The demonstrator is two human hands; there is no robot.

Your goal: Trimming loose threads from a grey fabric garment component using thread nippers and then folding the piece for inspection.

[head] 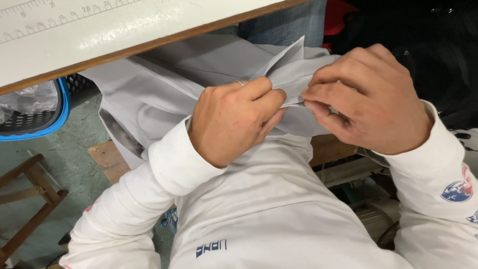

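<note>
Hands (234, 122) (368, 99) pinch grey fabric (164, 94) beneath table edge (149, 45); blue basket (35, 119) nearby.

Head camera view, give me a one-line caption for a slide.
Left hand and right hand pinch a folded edge of grey fabric below a white table.

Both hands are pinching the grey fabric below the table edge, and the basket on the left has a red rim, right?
Not quite: the basket has a blue rim, not red, as the head view shows. The rest holds: the left hand and right hand both pinch the grey fabric below the table edge.
</note>
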